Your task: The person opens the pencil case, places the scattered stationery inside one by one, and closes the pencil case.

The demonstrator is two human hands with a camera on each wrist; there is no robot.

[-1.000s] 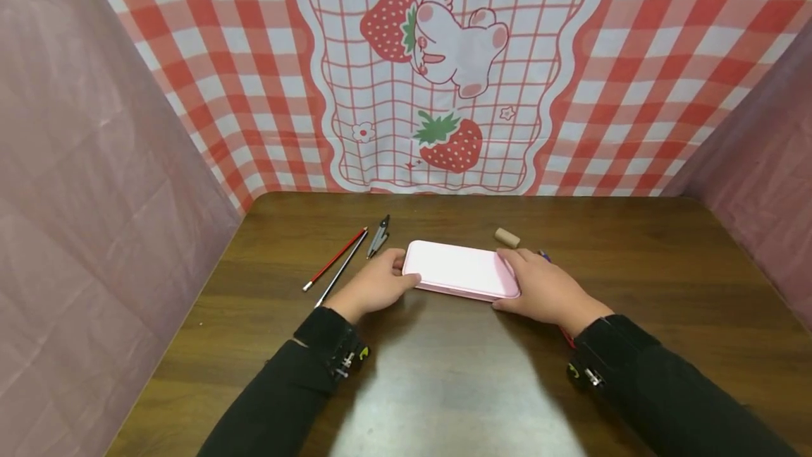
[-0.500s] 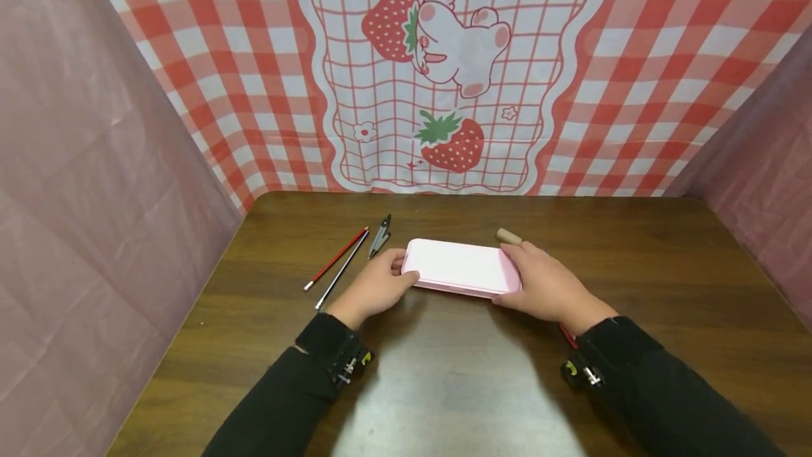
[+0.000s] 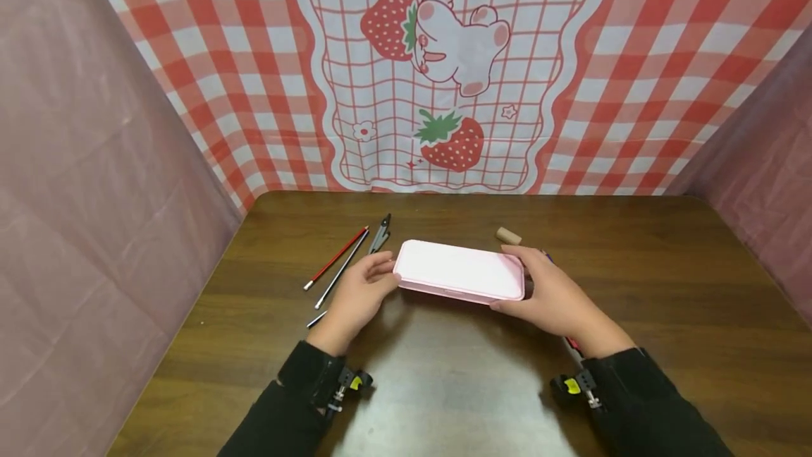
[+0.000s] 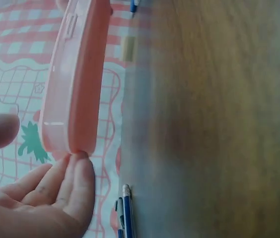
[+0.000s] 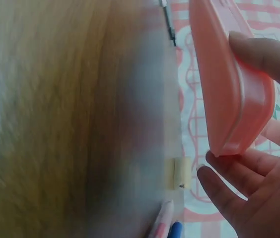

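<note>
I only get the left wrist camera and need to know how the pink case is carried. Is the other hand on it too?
Observer: Yes, the right hand grips the opposite end of the pink case.
Operator: What lies near my hand?
Observer: Pencils and a compass lie on the table beside the left hand.
Operator: And the blurry beige bit?
Observer: A small beige cylinder, just beyond the right hand, apart from the case.

Pink case (image 3: 459, 271); dark brown wood-grain bench (image 3: 634, 288); red-and-white checked cloth (image 3: 254, 90) behind the bench, printed with strawberries; black sleeves (image 3: 653, 407).
</note>
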